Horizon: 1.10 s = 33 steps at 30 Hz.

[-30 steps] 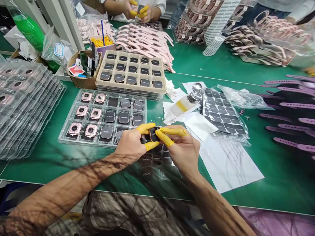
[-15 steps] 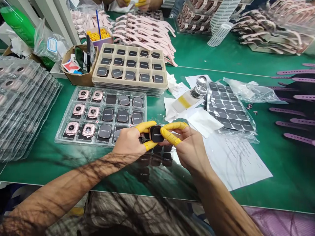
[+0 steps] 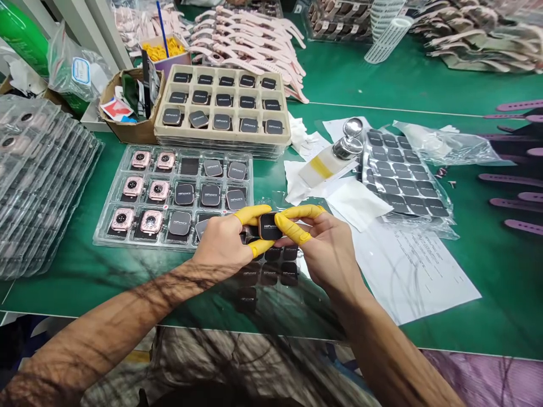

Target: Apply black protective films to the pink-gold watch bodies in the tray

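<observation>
Between my two hands is a dark square watch face [image 3: 268, 226] with a light logo, held above a sheet of black square films [image 3: 268, 273] on the table. My left hand [image 3: 224, 240] grips its left side with yellow-covered fingertips. On the right edge, my right hand [image 3: 322, 240] pinches it, also with yellow finger covers. Left of the hands lies a clear tray [image 3: 102, 233] that holds pink watch bodies [image 3: 159, 191], some with their backs up, and black-covered ones [image 3: 184, 194]. One compartment shows only a black pad [image 3: 189, 165].
Behind stands a beige tray [image 3: 220, 135] of watch faces. Stacked clear trays [image 3: 46, 186] fill the left. A pump bottle [image 3: 326, 164], wipes [image 3: 356, 200], black film sheets [image 3: 403, 175] and printed paper [image 3: 419, 277] lie right. Pink straps [image 3: 250, 45] are at the back.
The camera view has shifted slightly, and the person's hands at the top have left the frame. Both my hands still hold the watch face, which is tilted a little differently.
</observation>
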Each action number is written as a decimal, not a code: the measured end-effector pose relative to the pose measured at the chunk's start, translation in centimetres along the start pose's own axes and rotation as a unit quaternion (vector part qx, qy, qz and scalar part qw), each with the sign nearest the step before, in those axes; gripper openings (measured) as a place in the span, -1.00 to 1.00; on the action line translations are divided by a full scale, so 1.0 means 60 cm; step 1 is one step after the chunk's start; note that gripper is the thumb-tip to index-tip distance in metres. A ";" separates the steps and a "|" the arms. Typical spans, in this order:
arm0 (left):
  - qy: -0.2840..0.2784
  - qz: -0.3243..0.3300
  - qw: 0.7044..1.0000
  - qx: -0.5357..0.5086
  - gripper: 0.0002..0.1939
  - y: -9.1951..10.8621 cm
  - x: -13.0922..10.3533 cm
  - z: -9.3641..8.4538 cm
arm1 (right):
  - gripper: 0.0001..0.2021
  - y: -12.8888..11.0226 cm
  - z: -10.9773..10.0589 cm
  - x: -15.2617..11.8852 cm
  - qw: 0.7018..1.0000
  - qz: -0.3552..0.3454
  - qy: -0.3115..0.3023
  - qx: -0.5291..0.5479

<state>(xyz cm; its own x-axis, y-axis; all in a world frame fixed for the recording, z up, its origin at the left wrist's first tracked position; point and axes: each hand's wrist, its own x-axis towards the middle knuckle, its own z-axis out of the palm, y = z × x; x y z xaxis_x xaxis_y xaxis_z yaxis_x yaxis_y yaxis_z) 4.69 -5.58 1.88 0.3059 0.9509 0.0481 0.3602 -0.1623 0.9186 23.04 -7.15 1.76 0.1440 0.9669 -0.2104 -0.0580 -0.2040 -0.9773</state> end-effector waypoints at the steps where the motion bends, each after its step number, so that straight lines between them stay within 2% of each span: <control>1: 0.000 0.002 1.000 0.000 -0.47 0.000 0.000 0.000 | -0.71 0.000 0.000 0.000 1.000 0.001 0.000 0.000; 14: -0.010 0.017 1.000 0.019 -0.48 0.008 0.000 -0.004 | -0.70 -0.003 0.001 0.003 1.000 0.011 -0.003 0.016; 33: -0.011 -0.002 0.999 0.030 -0.49 0.004 0.003 -0.005 | -0.71 0.006 0.001 0.002 1.000 -0.001 -0.002 -0.002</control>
<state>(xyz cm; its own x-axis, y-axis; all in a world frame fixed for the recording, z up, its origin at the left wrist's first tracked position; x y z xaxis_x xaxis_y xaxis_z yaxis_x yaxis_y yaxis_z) 4.59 -5.37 2.24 0.3235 0.9456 0.0355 0.4132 -0.1749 0.8937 22.99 -7.07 1.39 0.1401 0.9679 -0.2086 -0.0528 -0.2031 -0.9777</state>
